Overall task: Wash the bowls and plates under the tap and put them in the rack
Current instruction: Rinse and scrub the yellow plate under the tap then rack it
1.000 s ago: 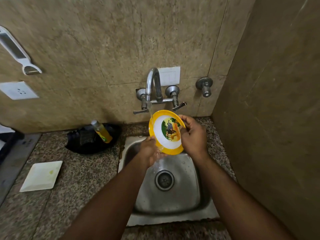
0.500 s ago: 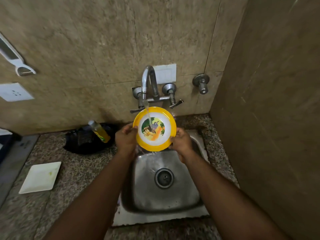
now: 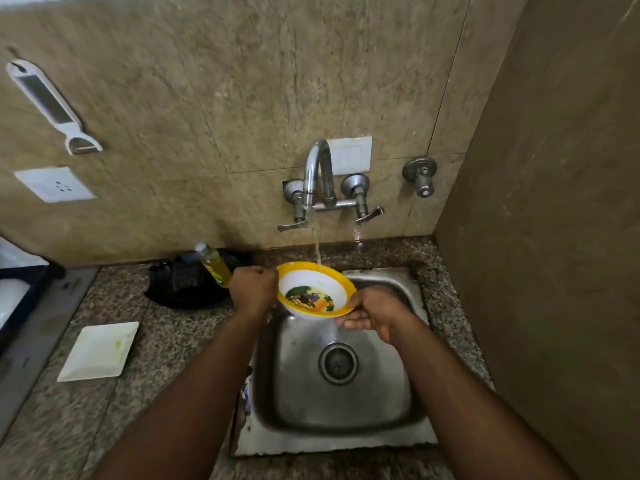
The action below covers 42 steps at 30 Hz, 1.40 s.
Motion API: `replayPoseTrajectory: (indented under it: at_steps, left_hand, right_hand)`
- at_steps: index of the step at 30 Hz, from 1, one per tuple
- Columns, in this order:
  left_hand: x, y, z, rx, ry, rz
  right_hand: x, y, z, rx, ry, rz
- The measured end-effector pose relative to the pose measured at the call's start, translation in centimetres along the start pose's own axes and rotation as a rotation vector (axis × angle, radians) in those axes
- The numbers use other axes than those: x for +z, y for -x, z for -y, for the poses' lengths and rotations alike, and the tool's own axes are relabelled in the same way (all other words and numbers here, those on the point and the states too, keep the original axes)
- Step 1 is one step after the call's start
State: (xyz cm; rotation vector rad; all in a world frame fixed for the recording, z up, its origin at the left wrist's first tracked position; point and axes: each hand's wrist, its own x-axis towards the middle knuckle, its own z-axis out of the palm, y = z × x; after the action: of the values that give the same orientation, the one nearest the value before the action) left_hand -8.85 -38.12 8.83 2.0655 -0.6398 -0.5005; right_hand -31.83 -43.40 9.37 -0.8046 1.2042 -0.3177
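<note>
A white bowl with a yellow rim and a cartoon picture inside [image 3: 313,289] is held over the steel sink [image 3: 381,410], tilted toward me. My left hand [image 3: 252,289] grips its left rim. My right hand [image 3: 372,313] holds the lower right rim, fingers curled beneath it. Water runs from the tap [image 3: 317,174] onto the bowl's far rim. A square white plate [image 3: 100,351] with a greenish smear lies on the granite counter to the left. No rack is in view.
A yellow liquid bottle [image 3: 213,265] leans in a black holder [image 3: 188,282] behind the left hand. A side wall [image 3: 554,237] stands close on the right. A socket [image 3: 55,183] and a white peeler [image 3: 48,105] are on the back wall. A stove edge [image 3: 20,306] sits far left.
The bowl has tipped from facing me upright to lying flatter and lower over the sink. My right hand slid under its lower right rim. Water now strikes the far rim.
</note>
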Motion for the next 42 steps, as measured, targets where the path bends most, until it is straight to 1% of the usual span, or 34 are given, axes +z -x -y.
replayPoseTrajectory:
  at_steps: [2, 4, 7, 10, 13, 15, 18, 22, 25, 27, 29, 31, 32, 34, 36, 37, 38, 40, 41, 42]
  left_hand:
    - [1.9, -1.3, 2.3, -0.054, 0.006, 0.079]
    - [2.2, 0.2, 0.5, -0.101, 0.006, 0.140]
    - [3.6, 1.9, -1.4, -0.206, 0.048, 0.326]
    - [5.8, 2.7, -1.7, -0.274, 0.212, 0.364]
    - [6.9, 2.5, -1.8, -0.278, 0.361, 0.441]
    - [6.9, 2.2, -1.8, -0.276, 0.431, 0.482]
    - [6.2, 1.9, -1.3, -0.212, 0.471, 0.412]
    - [4.2, 2.1, -1.2, 0.013, 0.443, 0.214]
    - [2.6, 2.1, -1.6, 0.147, 0.474, 0.122]
    - [1.5, 1.8, -1.8, 0.223, 0.459, 0.071]
    - [0.6, 1.4, -1.9, 0.269, 0.386, 0.015]
    - [-0.2, 0.9, -2.2, 0.284, 0.285, -0.043]
    - [-0.7, 0.9, -2.5, 0.278, 0.241, -0.076]
    - [-1.6, 1.1, -2.7, 0.225, 0.170, -0.122]
    - [-2.3, 1.3, -2.3, 0.125, 0.027, -0.143]
    - [-2.4, 1.3, -1.7, 0.076, -0.046, -0.080]
    - [-2.2, 1.3, -1.1, 0.032, -0.095, 0.042]
    - [-1.1, 1.5, 0.2, -0.020, -0.151, 0.284]
    - [-0.2, 1.5, 0.8, -0.055, -0.084, 0.365]
    - [1.1, 1.2, 1.3, -0.129, 0.013, 0.426]
  right_hand:
    - [-1.1, 1.0, 1.2, -0.045, 0.052, -0.067]
    - [-2.0, 1.9, 2.4, -0.095, 0.094, -0.135]
    - [-2.9, 3.0, 3.6, -0.219, 0.153, -0.240]
    - [-3.5, 3.4, 4.0, -0.365, 0.274, -0.373]
    - [-4.1, 3.1, 3.9, -0.536, 0.496, -0.505]
    - [-4.4, 2.7, 3.5, -0.605, 0.586, -0.539]
    - [-4.1, 1.7, 2.8, -0.644, 0.564, -0.543]
    - [-3.0, -1.1, 1.6, -0.596, 0.406, -0.445]
    - [-1.3, -2.4, 1.3, -0.462, 0.253, -0.369]
    - [0.3, -2.4, 1.4, -0.339, 0.113, -0.268]
    - [1.7, -2.7, 1.1, -0.244, 0.031, -0.156]
    - [2.6, -2.9, 0.4, -0.191, -0.007, -0.062]
    - [3.0, -3.0, 0.1, -0.172, -0.024, -0.041]
    - [3.3, -2.5, 0.0, -0.159, -0.014, -0.060]
    - [3.2, -1.7, 0.3, -0.204, 0.042, -0.128]
    - [2.9, -1.3, 0.5, -0.248, 0.090, -0.176]
    - [2.6, -0.9, 0.7, -0.313, 0.153, -0.233]
    - [2.1, 0.0, 0.9, -0.516, 0.381, -0.367]
    - [2.1, 0.5, 1.1, -0.624, 0.533, -0.429]
    - [2.1, 1.1, 1.2, -0.716, 0.685, -0.475]
